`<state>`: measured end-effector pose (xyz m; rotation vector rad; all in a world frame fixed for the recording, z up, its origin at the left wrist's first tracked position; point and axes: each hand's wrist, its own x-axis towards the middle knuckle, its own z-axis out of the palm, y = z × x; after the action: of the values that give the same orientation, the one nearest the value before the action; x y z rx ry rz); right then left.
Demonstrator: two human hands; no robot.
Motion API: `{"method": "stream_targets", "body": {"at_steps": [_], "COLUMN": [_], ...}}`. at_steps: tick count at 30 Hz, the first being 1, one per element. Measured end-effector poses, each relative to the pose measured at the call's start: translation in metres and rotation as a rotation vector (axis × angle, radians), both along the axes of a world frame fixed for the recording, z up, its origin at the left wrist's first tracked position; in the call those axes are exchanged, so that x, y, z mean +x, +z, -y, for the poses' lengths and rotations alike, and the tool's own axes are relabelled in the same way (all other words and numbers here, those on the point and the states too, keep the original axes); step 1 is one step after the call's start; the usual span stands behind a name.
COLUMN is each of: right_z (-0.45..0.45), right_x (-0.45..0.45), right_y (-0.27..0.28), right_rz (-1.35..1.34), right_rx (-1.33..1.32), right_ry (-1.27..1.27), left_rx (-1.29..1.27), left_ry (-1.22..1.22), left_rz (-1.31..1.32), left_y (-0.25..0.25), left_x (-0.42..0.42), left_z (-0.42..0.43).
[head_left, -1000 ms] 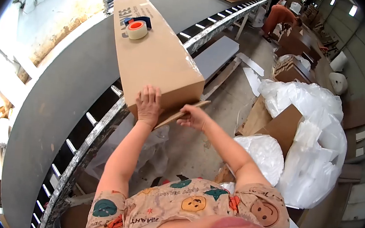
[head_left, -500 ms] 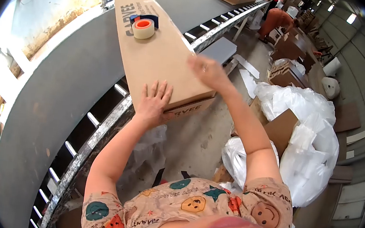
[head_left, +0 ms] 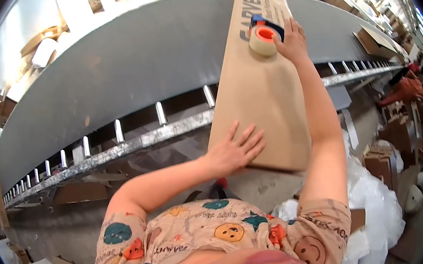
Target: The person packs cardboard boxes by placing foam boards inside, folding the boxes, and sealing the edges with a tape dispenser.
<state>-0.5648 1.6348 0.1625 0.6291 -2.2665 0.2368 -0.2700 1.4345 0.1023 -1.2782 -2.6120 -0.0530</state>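
Observation:
A long brown cardboard box (head_left: pixel 261 96) with dark lettering lies across the conveyor, its near end jutting over the rail. My left hand (head_left: pixel 235 147) rests flat on the near end, fingers spread. Toward the far end, a tape dispenser (head_left: pixel 268 27) with a blue body lies on the box, its roll of clear tape (head_left: pixel 263 45) around an orange core. My right hand (head_left: pixel 294 42) is at the dispenser's right side, thumb by the roll and fingers stretched past the blue part. Whether it touches the dispenser is hard to tell.
The grey conveyor belt (head_left: pixel 142 57) curves behind the box, edged by metal rollers and a worn rail (head_left: pixel 170 134). Another carton (head_left: pixel 378 42) sits farther along it. White plastic wrapping (head_left: pixel 376 211) is heaped on the right. A person in orange (head_left: pixel 404 93) bends among cardboard farther off.
My right hand has moved from the box's right edge to the tape dispenser. The view has turned, and the box now appears more upright. My left hand stays on the near end.

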Motion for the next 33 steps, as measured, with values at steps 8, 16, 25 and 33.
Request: {"method": "stream_targets", "body": {"at_steps": [8,16,25,33], "right_z": [0.024,-0.087,0.015,0.079], "right_x": [-0.049,0.218,0.504,0.302], "right_y": [0.018,0.004,0.014,0.093], "right_rz": [1.257,1.326,1.055,0.876], "right_rx": [-0.193,-0.759,-1.977,-0.355], "right_ry": [-0.241,-0.554,-0.265,-0.476], "left_rx": [0.004,-0.031,0.2,0.399], "left_ry": [-0.007,-0.084,-0.108,0.08], "left_rz": [0.134,-0.03,0.051,0.027], "left_y": [0.012,-0.021,-0.018,-0.018], "left_x": [0.004,0.003,0.017,0.025], "left_z": [0.011,0.018,0.036,0.043]}}
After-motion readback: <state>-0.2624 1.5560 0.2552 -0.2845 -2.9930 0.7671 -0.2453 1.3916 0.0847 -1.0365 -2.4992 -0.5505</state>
